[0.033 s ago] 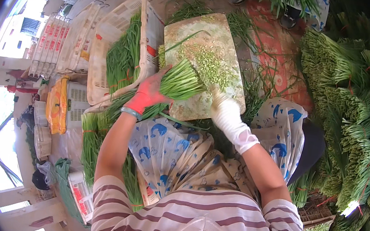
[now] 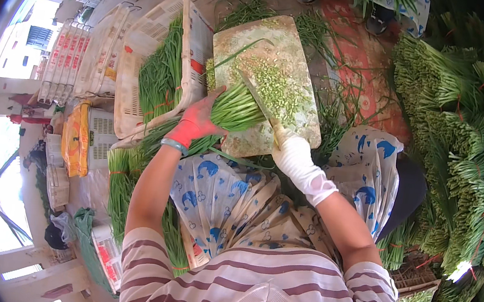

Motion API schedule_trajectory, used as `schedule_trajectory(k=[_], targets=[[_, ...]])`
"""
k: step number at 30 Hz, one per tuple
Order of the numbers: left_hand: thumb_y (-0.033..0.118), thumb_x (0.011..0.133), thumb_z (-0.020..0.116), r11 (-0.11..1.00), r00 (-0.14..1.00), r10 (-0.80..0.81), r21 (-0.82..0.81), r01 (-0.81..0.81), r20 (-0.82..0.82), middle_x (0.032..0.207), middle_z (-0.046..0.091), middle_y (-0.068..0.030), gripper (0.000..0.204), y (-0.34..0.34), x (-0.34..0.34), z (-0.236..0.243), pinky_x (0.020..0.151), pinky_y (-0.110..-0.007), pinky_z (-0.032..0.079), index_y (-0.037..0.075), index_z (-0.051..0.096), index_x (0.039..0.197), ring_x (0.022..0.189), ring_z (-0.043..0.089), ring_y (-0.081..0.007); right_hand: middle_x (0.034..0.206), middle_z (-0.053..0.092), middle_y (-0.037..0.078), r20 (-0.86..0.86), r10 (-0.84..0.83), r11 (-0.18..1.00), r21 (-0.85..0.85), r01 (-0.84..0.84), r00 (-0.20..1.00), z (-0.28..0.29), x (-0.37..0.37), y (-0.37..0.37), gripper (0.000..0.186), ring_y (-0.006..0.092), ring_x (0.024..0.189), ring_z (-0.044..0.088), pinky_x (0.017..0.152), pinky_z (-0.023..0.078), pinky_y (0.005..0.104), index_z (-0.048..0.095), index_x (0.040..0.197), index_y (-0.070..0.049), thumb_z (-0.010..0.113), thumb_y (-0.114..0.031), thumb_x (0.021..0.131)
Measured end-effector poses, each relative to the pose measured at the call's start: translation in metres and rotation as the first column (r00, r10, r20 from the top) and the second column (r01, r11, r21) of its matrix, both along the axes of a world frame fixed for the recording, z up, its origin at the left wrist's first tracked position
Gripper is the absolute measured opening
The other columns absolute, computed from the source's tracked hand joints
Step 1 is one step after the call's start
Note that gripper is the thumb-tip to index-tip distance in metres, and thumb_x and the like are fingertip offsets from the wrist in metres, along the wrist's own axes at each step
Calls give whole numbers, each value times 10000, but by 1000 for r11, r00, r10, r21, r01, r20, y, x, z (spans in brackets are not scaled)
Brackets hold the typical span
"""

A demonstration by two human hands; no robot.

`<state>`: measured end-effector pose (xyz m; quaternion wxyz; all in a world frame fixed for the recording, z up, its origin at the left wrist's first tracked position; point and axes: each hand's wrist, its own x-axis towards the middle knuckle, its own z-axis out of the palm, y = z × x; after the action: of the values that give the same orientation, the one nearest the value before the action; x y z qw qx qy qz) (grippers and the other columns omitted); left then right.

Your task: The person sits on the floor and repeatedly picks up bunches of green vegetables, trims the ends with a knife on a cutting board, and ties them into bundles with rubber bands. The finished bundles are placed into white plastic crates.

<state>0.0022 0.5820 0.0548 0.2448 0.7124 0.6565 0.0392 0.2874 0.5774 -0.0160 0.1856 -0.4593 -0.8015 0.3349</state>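
Observation:
My left hand point(image 2: 195, 122), in a red glove with a blue band at the wrist, grips a bunch of green stalks point(image 2: 235, 110) whose pale ends lie over the stained rectangular board point(image 2: 278, 36). My right hand point(image 2: 291, 154), in a white glove, is closed on the handle of a knife point(image 2: 254, 94); its blade lies diagonally along the ends of the bunch. Small chopped pieces point(image 2: 278, 87) are scattered across the board, and a long loose leaf crosses its upper left part.
A white crate point(image 2: 130, 81) of greens stands left of the board. Large piles of tied bundles point(image 2: 443, 110) line the right, more bundles point(image 2: 120, 190) lie beside my left arm, and stacked crates point(image 2: 65, 57) stand farther left. Another person's leg and shoe point(image 2: 379, 21) show beyond the board.
The knife, hard to make out in the earlier frame, now shows clearly at the stalk ends. My right hand is a little lower; my left hand has hardly moved.

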Motion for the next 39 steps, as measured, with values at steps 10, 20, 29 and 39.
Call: schedule_trajectory(k=[10, 20, 29, 39], targets=[[523, 551, 912, 996, 872, -57, 30, 81, -486, 1434, 428, -294, 1364, 33, 75, -30, 1148, -471, 344, -64, 184, 1543, 1346, 409, -432, 639, 622, 156, -191, -284, 959, -61, 277, 940, 21, 53, -24, 439, 337, 597, 648, 549, 513, 432, 584, 1343, -65, 627, -196, 926], [507, 579, 872, 997, 903, -80, -39, 71, -421, 1163, 626, -191, 859, 52, 26, -90, 903, -434, 535, -27, 583, 1187, 1069, 642, -345, 757, 669, 157, 29, -26, 992, -119, 30, 999, 3, 4, -23, 530, 332, 633, 661, 564, 521, 442, 492, 1418, -34, 552, -131, 900], [507, 583, 881, 996, 880, 52, -43, -82, -472, 1139, 629, -178, 916, 54, 65, -48, 901, -441, 526, 13, 554, 1282, 1040, 637, -363, 799, 705, 208, 90, 115, 919, -388, -71, 989, 13, -19, 39, 353, 374, 748, 706, 635, 541, 481, 575, 1218, 11, 515, -95, 886], [492, 570, 882, 995, 908, 69, -42, -95, -414, 1144, 622, -158, 896, 49, 67, -51, 907, -423, 527, 13, 558, 1255, 1063, 635, -348, 1027, 705, 261, 171, 165, 833, -551, -45, 971, 12, -51, 79, 295, 413, 1004, 683, 904, 532, 481, 621, 1136, 28, 484, -93, 903]])
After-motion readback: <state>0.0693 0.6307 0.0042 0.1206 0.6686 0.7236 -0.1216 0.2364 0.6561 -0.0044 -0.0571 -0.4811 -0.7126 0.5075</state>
